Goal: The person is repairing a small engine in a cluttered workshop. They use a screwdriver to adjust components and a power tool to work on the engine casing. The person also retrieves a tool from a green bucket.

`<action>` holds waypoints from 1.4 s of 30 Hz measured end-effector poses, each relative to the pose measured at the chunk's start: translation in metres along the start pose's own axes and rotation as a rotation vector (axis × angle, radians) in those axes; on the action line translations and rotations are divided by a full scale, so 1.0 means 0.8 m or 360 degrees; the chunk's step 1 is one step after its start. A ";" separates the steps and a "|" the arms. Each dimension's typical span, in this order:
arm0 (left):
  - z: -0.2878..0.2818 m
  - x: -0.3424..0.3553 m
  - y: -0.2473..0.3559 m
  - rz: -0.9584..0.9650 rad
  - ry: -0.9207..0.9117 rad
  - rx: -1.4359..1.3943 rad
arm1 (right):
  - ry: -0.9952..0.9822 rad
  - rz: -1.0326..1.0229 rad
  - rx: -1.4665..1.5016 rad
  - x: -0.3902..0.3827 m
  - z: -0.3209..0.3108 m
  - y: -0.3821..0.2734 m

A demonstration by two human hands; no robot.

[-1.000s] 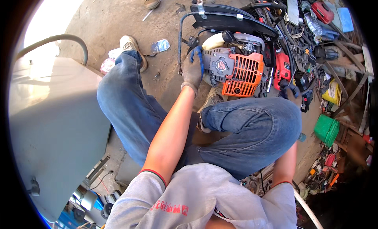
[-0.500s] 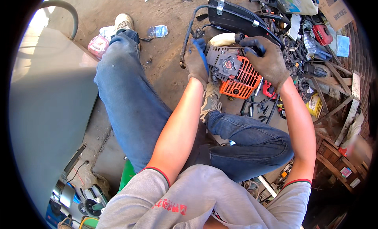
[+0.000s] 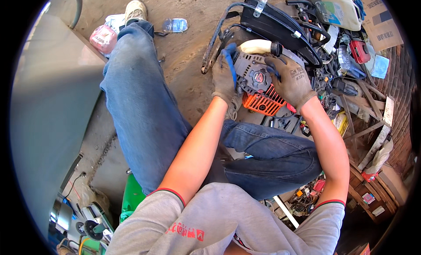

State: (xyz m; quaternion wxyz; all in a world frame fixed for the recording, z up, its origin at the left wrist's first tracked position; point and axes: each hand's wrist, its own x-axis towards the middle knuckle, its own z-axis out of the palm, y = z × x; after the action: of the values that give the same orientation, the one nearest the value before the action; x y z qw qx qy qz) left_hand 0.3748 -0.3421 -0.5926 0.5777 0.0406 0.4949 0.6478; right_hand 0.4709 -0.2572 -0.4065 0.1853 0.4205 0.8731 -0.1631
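Orange-grilled small engine [image 3: 258,86] on the dirt floor [image 3: 184,49]; our gloved left hand [image 3: 224,77] and right hand [image 3: 289,79] both grip its casing, fingers closed.

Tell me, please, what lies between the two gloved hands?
In the head view, the small engine's grey top lies between the left hand and the right hand.

Small engine [image 3: 258,86], grey-black housing with round recoil starter cover facing up, orange finned cover on its near side, cream-white tank on its far side. Sits on the dirt floor, far centre, just beyond the bent knee, tilted slightly. Black frame with hoses right behind it, touching. Both gloved hands on it, left and right sides of the housing.
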 end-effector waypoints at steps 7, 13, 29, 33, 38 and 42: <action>-0.013 -0.015 -0.003 0.0311 -0.0147 0.0256 | -0.0028 -0.0057 -0.0129 0.004 -0.008 0.004; -0.021 -0.034 -0.003 0.0253 -0.0060 0.0842 | -0.0122 -0.0062 -0.0237 0.014 -0.017 -0.006; -0.014 -0.029 -0.019 0.0136 0.0020 0.0529 | 0.0069 0.0074 0.0326 0.023 0.000 0.025; -0.014 -0.028 -0.019 0.0081 0.0001 0.0473 | 0.0113 -0.0027 0.0183 0.021 -0.005 0.022; -0.015 -0.028 -0.024 0.0097 -0.0021 0.0395 | 0.0020 -0.0036 0.0116 0.023 -0.003 0.016; -0.015 -0.027 -0.033 0.0108 -0.0012 0.0319 | 0.0019 -0.0041 0.0130 0.026 0.000 0.017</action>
State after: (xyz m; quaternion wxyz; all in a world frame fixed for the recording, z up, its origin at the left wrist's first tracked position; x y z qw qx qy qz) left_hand 0.3932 -0.3699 -0.6056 0.5503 0.1176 0.5534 0.6141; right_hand 0.4695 -0.2355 -0.4177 0.1608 0.4173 0.8721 -0.1986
